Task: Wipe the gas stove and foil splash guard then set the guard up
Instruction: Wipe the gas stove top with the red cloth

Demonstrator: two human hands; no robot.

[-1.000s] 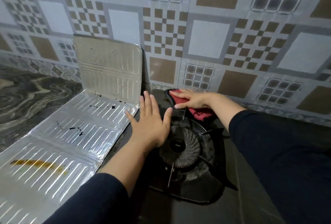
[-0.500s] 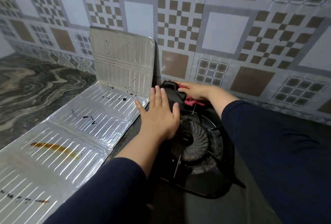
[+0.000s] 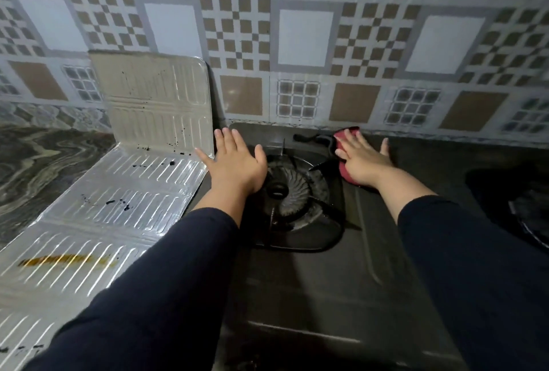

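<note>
Flat, spread R hand (image 3: 361, 156) pressed red cloth (image 3: 346, 173) onto gas stove (image 3: 312, 287) top, right of burner (image 3: 285, 189), likely wiping. L hand (image 3: 237, 165), fingers spread, rested at burner's left edge, prob. bracing. Stained foil splash guard (image 3: 118, 192) lay unfolded left of stove, end panel leaning on wall.

your left arm: long dark navy sleeve (image 3: 142, 290), plain cloth, ends at the forearm | your right arm: same dark navy sleeve (image 3: 475, 266) (no cuff detail or marking can be made out) | your left hand (image 3: 237, 167) and right hand (image 3: 364, 159): bare, no gloves
</note>
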